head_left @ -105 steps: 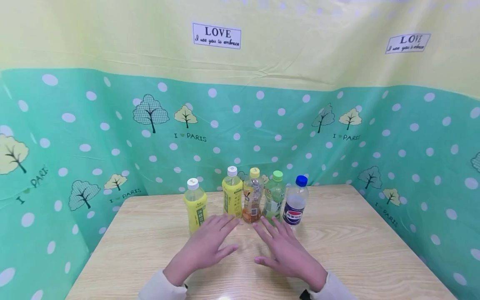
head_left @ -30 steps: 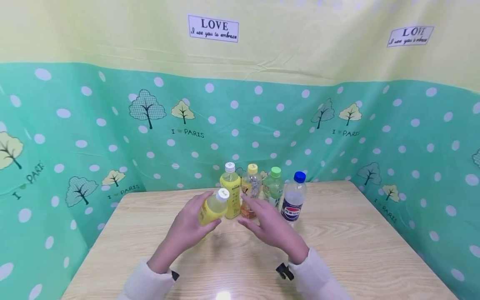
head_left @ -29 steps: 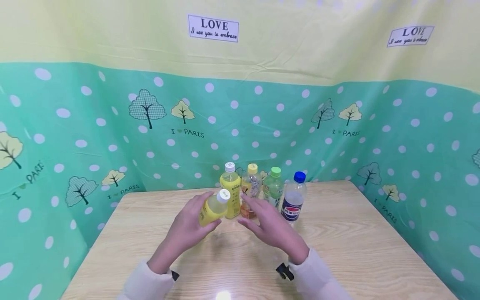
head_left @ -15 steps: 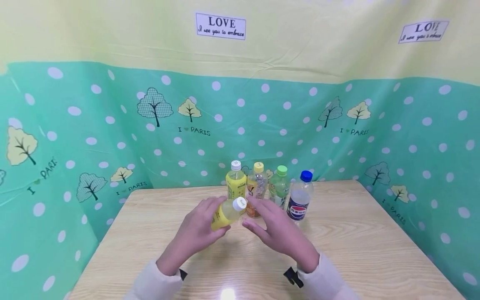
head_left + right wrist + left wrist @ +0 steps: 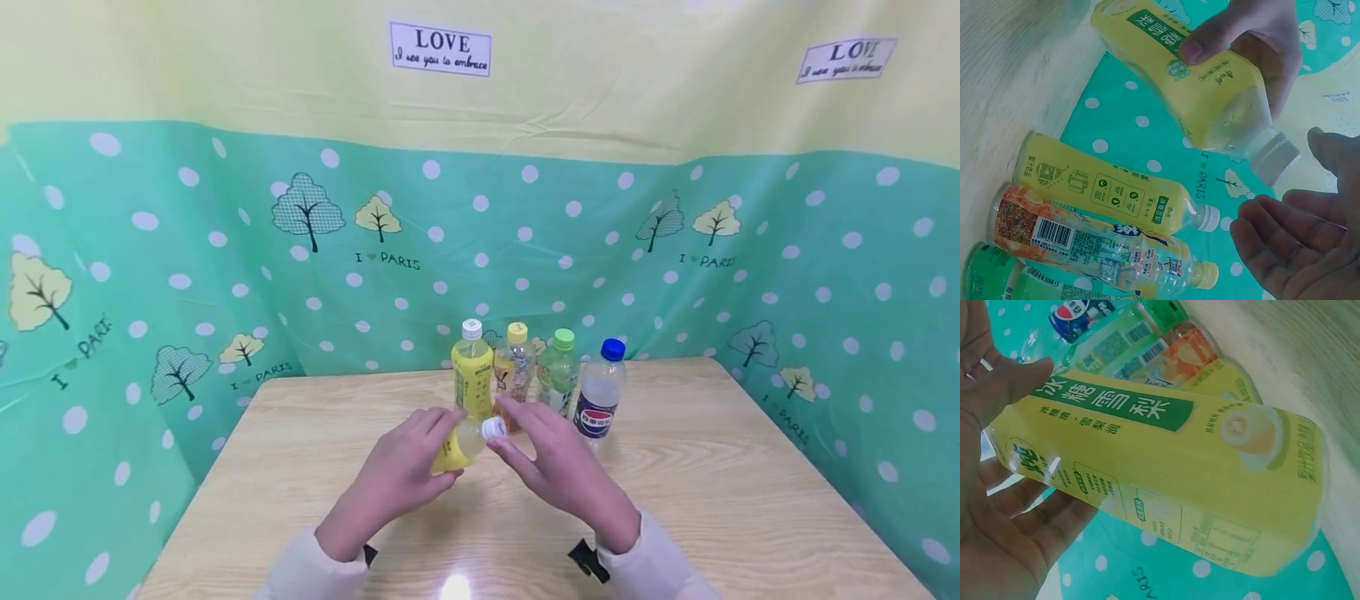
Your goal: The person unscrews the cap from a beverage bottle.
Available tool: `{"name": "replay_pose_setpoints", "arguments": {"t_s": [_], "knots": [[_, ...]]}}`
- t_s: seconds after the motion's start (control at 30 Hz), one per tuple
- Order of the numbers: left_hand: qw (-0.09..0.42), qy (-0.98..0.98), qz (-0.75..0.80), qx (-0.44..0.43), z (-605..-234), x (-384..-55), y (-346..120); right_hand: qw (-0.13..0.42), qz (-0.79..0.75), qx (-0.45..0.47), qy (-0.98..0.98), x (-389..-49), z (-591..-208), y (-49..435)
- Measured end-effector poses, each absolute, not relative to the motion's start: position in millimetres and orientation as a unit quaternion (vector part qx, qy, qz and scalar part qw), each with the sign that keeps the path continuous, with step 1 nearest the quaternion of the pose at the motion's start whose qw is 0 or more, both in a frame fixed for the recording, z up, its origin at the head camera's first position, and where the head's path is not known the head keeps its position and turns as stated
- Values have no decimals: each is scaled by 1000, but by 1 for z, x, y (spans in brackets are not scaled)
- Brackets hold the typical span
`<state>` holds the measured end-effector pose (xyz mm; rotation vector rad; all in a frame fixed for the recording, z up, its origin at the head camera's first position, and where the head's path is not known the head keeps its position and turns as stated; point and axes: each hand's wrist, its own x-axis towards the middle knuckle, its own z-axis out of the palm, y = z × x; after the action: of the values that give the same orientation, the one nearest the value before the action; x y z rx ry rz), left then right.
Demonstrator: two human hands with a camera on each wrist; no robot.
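Note:
My left hand (image 5: 405, 458) grips a yellow-labelled drink bottle (image 5: 1147, 469), thumb on one side and fingers on the other. The bottle is held above the table, tipped over so that its white cap (image 5: 1275, 159) points to the right. Beside the cap is my right hand (image 5: 558, 454), its thumb and fingers spread around it; the right wrist view shows a gap between them and the cap. Just behind stand a second yellow-labelled bottle (image 5: 472, 371) with a white cap and an orange drink bottle (image 5: 516, 375) with a yellow cap.
A green-capped bottle (image 5: 558, 375) and a Pepsi bottle (image 5: 597, 408) with a blue cap continue the row to the right. The wooden table (image 5: 720, 483) is bordered by a green dotted curtain (image 5: 420, 317) at the back and sides.
Earlier both hands were spread low before the bottles and this one stood upright at left. The left hand has since picked it up, moved it rightward and tipped it further, cap toward the right hand.

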<state>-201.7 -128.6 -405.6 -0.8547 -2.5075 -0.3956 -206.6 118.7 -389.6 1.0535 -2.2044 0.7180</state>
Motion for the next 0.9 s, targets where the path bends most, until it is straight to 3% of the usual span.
{"name": "replay_pose_setpoints", "arguments": {"t_s": [0.27, 0.9], "knots": [[235, -905, -121, -333, -405, -196, -123, 309, 268, 397, -822, -206, -396, 111], [240, -913, -81, -320, -406, -194, -123, 235, 340, 338, -845, -203, -392, 109]]}}
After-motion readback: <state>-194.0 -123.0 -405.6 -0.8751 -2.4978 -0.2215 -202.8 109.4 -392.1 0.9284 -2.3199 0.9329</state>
